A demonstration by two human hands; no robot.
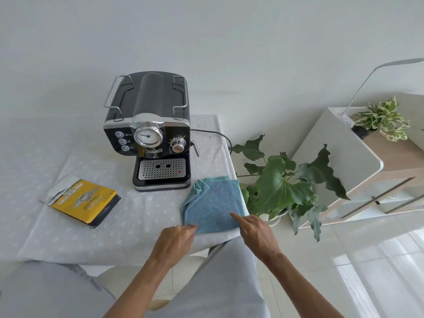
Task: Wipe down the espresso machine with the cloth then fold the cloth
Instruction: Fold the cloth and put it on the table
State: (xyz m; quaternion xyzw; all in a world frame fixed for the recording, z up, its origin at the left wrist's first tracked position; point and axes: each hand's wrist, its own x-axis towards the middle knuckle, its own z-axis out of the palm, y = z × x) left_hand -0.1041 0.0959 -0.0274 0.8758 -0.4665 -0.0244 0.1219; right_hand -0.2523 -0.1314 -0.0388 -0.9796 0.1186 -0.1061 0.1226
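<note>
Left hand (pixel 175 239) pinches cloth (pixel 214 203) corner — right hand (pixel 254 230) open, forefinger pressing it flat.

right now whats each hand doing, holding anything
Left hand: closed, pinching the near left corner of the blue cloth.
Right hand: open, holding nothing, index finger pressing on the cloth.

We see a table (pixel 146 216) with a white dotted cover. On it sit 1 black espresso machine (pixel 150 131), 1 blue cloth (pixel 213 203) and 1 yellow packet (pixel 85 200).
</note>
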